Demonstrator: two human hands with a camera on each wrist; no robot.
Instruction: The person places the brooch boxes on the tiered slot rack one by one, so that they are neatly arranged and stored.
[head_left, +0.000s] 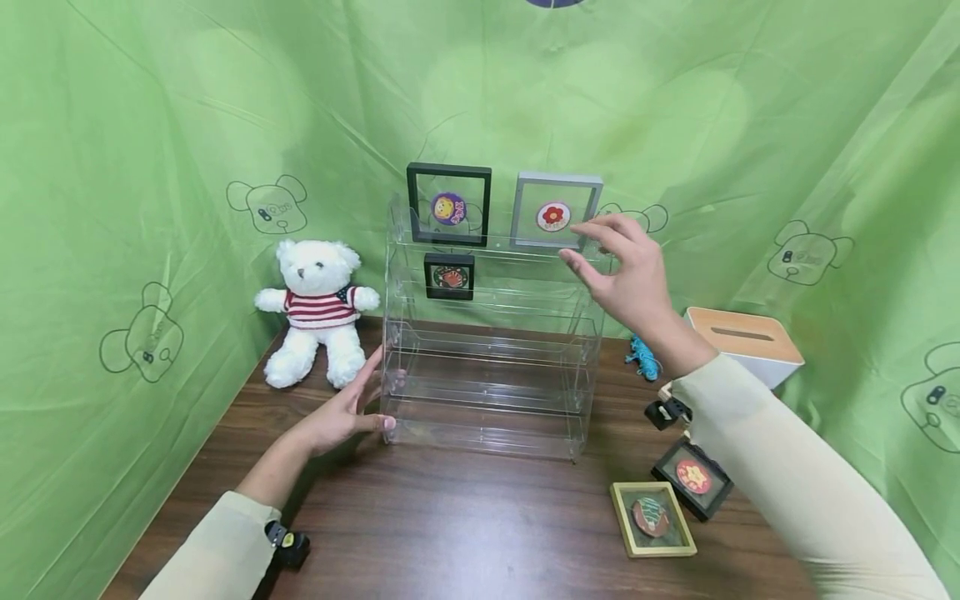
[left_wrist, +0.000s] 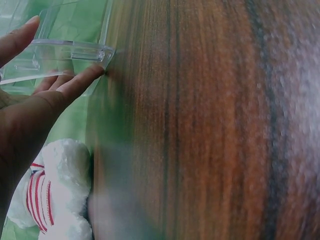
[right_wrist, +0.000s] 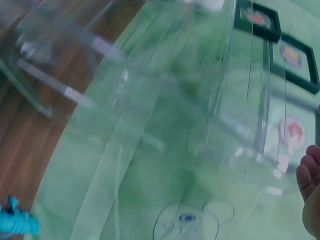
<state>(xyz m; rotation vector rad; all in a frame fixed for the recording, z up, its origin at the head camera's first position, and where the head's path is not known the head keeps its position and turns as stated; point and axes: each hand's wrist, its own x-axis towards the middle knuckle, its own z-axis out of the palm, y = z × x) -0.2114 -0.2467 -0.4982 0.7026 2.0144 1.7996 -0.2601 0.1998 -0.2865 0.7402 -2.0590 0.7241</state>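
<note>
A clear tiered display rack (head_left: 487, 436) stands on the table. My left hand (head_left: 339, 421) rests against its lower left side, fingers extended and thumb near the front edge; in the left wrist view, the fingers lie along the clear panel (left_wrist: 75, 51). My right hand (head_left: 630, 271) is raised by the top tier, thumb and fingertips parted with nothing between them. Just left of it, a grey frame with a red flower badge (head_left: 553, 217) stands on that tier. Beside that is a black frame with a purple and yellow badge (head_left: 448, 208). A smaller black frame (head_left: 449, 277) stands one tier lower.
A gold frame (head_left: 654, 518) and a black frame with a star badge (head_left: 693, 477) lie at the right front. A white teddy bear (head_left: 318, 312) sits left of the rack. A blue figure (head_left: 642, 358) and a wood-topped tissue box (head_left: 744, 333) are at the right.
</note>
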